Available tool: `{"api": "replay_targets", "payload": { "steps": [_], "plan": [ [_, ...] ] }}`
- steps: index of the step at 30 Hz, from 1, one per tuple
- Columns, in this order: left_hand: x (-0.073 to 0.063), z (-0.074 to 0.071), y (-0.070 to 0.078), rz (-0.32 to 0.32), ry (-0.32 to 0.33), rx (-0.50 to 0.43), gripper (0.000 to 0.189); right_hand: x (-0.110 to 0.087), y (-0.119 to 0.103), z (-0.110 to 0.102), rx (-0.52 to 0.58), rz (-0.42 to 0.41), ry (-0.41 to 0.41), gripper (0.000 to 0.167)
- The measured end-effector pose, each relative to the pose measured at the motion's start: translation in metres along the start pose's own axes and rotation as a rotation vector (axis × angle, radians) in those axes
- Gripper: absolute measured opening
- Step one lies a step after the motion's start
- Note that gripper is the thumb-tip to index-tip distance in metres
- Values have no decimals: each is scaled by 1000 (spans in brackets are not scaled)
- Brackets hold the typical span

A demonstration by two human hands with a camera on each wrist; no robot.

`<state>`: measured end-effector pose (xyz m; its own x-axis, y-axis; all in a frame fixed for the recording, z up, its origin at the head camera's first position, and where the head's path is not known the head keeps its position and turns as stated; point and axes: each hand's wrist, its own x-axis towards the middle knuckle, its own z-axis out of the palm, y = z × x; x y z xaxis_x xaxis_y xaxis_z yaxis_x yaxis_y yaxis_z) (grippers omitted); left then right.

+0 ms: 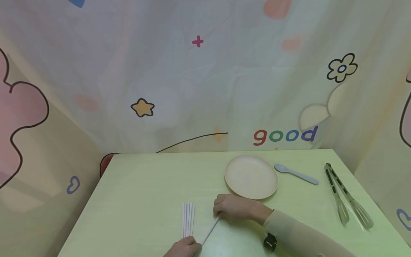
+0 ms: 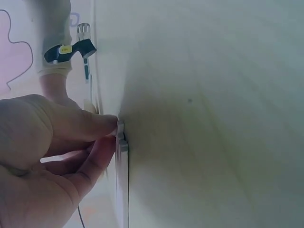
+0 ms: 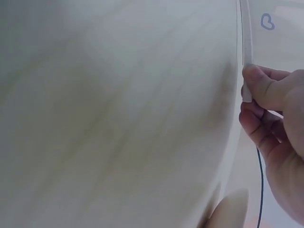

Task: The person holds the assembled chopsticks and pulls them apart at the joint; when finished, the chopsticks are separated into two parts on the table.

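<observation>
Single thin white plastic straw (image 1: pixel 210 230) lies diagonal near table's (image 1: pixel 144 185) front edge, long axis running front-left to back-right. Right hand (image 1: pixel 236 208) pinches far end, left hand (image 1: pixel 186 247) pinches near end. Bundle of white straws (image 1: pixel 188 219) just beside, pointing at back edge.

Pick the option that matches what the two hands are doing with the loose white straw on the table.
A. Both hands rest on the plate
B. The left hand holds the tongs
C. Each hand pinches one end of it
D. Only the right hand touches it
C: in the head view the right hand pinches the far end of the slanted straw and the left hand pinches its near end; both wrist views show a thumb on it.
</observation>
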<state>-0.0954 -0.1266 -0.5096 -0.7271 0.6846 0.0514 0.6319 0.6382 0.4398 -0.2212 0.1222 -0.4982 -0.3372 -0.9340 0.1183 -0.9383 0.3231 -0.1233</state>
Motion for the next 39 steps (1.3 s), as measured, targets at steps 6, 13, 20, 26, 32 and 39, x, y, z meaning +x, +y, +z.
{"api": "replay_targets", "payload": {
  "steps": [6, 13, 20, 26, 32, 39],
  "plan": [
    [-2, -10, -1, -18, 67, -35, 32, -1, 1, -2, -23, -25, 70, 8],
    [4, -22, -2, -45, 35, -44, 26, -3, -1, -15, -43, 23, 88, 7],
    [8, -33, 4, -119, 101, -127, 23, -4, -2, -27, -49, 69, 121, 7],
    [11, -38, 4, -122, 119, -130, 22, -6, -3, -32, -75, 50, 180, 8],
    [17, -48, 1, -59, 182, -83, 20, -8, -5, -38, -126, 56, 251, 8],
    [24, -60, 0, -62, 214, -87, 13, -11, -7, -45, -88, 94, 293, 9]
  ]
}}
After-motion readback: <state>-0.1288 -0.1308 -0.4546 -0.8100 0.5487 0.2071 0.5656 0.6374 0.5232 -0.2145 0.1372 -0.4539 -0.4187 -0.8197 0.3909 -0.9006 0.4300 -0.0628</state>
